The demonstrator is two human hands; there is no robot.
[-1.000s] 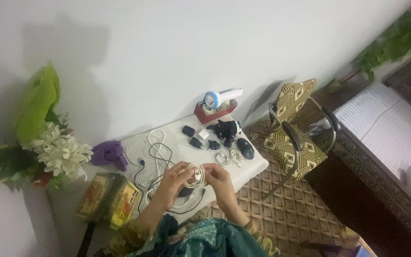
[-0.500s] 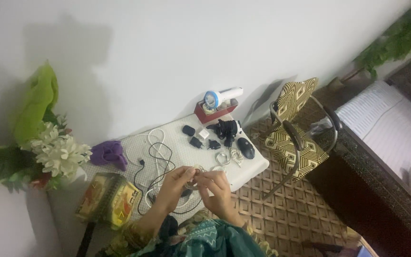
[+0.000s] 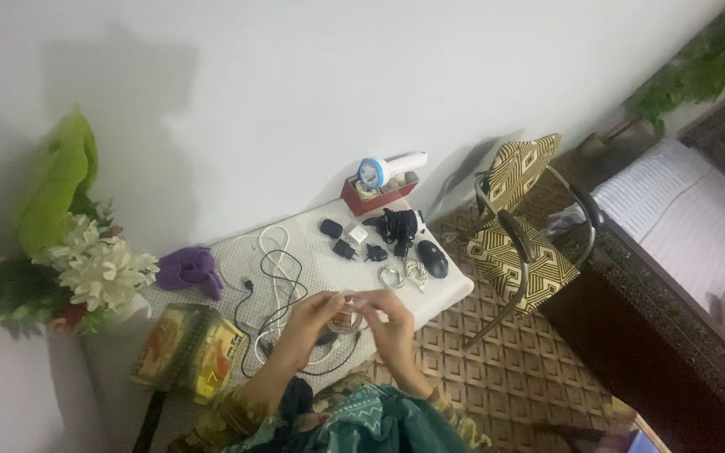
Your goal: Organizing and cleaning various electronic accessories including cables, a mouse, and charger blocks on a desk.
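Table point(image 3: 446, 289) top: white, matt, finely dotted texture, looks like a cloth or mesh cover. On it: glossy black plastic mouse point(image 3: 433, 258), smooth rubbery white cable point(image 3: 272, 243) and black cable point(image 3: 283, 277), matt black plastic adapters point(image 3: 339, 239), shiny yellow printed packet point(image 3: 186, 352), soft purple cloth item point(image 3: 192, 270). Chair point(image 3: 520, 243): bent metal tube frame, woven patterned fabric cushions; wall point(image 3: 295, 75) smooth matt paint, torch point(image 3: 389, 166) glossy white plastic.
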